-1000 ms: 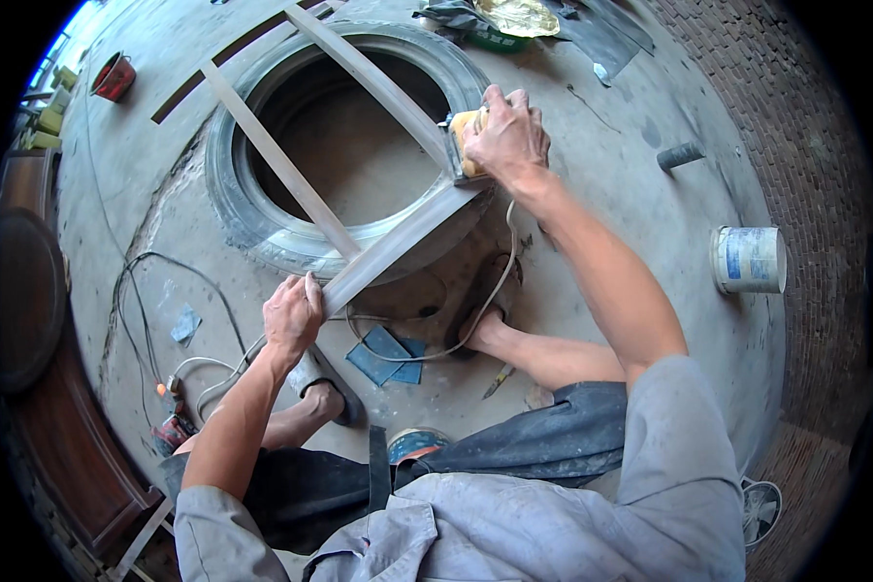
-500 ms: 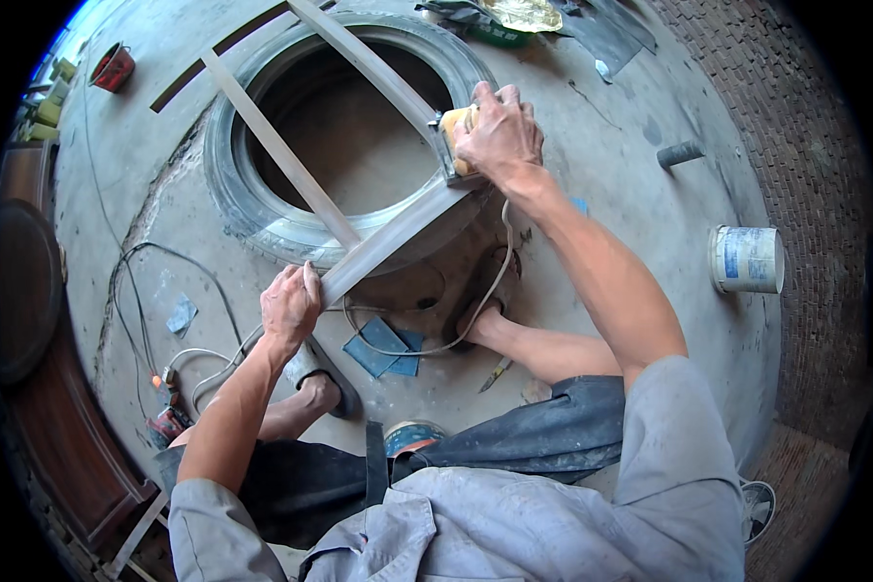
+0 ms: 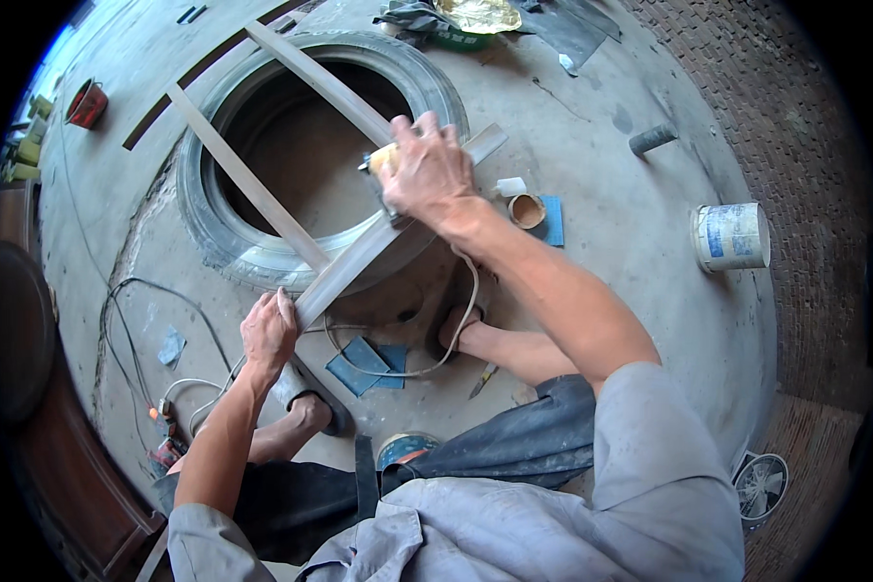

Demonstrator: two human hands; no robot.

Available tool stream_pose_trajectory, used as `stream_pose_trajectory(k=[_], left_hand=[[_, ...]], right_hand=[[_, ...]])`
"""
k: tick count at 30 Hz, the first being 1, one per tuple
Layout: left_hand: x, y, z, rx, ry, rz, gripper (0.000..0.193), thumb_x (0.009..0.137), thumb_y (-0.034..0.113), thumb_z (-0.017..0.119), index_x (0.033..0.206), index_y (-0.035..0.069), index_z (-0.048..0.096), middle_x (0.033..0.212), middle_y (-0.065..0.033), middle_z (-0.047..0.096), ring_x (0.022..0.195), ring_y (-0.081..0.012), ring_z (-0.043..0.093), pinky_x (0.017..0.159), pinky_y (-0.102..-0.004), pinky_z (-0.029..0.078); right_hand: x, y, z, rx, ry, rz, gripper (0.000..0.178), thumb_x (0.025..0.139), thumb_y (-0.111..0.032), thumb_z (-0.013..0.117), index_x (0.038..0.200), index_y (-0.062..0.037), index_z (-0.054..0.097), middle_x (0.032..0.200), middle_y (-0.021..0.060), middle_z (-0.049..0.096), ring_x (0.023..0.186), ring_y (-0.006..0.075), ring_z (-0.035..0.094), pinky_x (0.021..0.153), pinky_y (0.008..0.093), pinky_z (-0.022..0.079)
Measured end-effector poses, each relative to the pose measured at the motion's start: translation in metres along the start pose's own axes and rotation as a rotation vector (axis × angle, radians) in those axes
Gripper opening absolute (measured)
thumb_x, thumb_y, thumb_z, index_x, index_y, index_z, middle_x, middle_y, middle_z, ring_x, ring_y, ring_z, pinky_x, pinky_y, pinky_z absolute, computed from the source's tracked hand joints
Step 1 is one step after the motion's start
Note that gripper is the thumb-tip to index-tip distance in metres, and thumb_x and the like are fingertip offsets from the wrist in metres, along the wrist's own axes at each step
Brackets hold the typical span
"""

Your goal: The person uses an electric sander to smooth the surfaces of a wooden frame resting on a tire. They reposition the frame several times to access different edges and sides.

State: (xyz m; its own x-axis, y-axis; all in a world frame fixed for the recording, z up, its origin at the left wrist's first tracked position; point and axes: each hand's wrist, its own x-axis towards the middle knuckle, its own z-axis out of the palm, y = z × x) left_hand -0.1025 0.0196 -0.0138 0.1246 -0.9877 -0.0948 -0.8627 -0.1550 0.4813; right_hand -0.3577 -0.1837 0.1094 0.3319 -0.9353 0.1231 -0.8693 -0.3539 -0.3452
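A pale wooden frame (image 3: pixel 344 272) of joined bars lies across a large tyre (image 3: pixel 196 209) on the floor. My left hand (image 3: pixel 269 330) is closed around the near-left end of its closest bar. Over that same bar, my right hand (image 3: pixel 429 173) grips a yellow-bodied power sander (image 3: pixel 383 158), which rests near the joint with a long crossbar. My fingers and palm hide most of the sander. A light cord (image 3: pixel 474 281) runs down from it in a loop between my feet. The bar's right end sticks out past my right hand.
Blue sandpaper sheets (image 3: pixel 357 369) and a brush (image 3: pixel 482 380) lie between my feet. Right of my forearm are a small cup of brown paste (image 3: pixel 527 211) and a white bucket (image 3: pixel 732 237). Dark cables (image 3: pixel 116 301) lie at left, near dark wooden furniture (image 3: pixel 78 456). A red bucket (image 3: pixel 86 105) stands far left.
My right hand has slid the sander along the near bar toward my left hand, uncovering the bar's right end and the cup of paste. My left hand keeps its grip. The whole view has shifted slightly.
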Motion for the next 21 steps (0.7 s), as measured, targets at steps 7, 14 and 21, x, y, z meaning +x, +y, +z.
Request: stream_pose_trajectory(k=[7, 14, 21], left_hand=[[0.003, 0.004, -0.005, -0.007, -0.011, 0.043, 0.035, 0.106, 0.024, 0.045, 0.091, 0.003, 0.069, 0.090, -0.0177, 0.067, 0.090, -0.0392, 0.066, 0.083, -0.0493, 0.053], [0.002, 0.001, -0.002, -0.004, 0.011, 0.038, 0.034, 0.106, 0.023, 0.045, 0.091, 0.002, 0.068, 0.090, -0.0189, 0.066, 0.089, -0.0402, 0.066, 0.081, -0.0496, 0.053], [-0.002, -0.001, -0.001, 0.003, 0.023, 0.053, 0.037, 0.107, 0.024, 0.045, 0.089, 0.003, 0.069, 0.090, -0.0187, 0.067, 0.091, -0.0389, 0.066, 0.083, -0.0489, 0.053]], right_hand=[[0.063, 0.131, -0.031, -0.156, 0.013, 0.322, 0.058, 0.081, -0.034, 0.074, 0.133, -0.0128, 0.056, 0.128, 0.0221, 0.056, 0.117, 0.0459, 0.062, 0.094, 0.0560, 0.056], [0.050, 0.120, -0.030, -0.184, 0.003, 0.286, 0.056, 0.084, -0.034, 0.073, 0.131, -0.0102, 0.056, 0.127, 0.0221, 0.056, 0.116, 0.0468, 0.062, 0.092, 0.0556, 0.056], [0.006, 0.054, -0.012, -0.144, -0.012, 0.028, 0.045, 0.086, -0.037, 0.074, 0.121, -0.0124, 0.060, 0.118, 0.0196, 0.060, 0.107, 0.0448, 0.065, 0.092, 0.0549, 0.055]])
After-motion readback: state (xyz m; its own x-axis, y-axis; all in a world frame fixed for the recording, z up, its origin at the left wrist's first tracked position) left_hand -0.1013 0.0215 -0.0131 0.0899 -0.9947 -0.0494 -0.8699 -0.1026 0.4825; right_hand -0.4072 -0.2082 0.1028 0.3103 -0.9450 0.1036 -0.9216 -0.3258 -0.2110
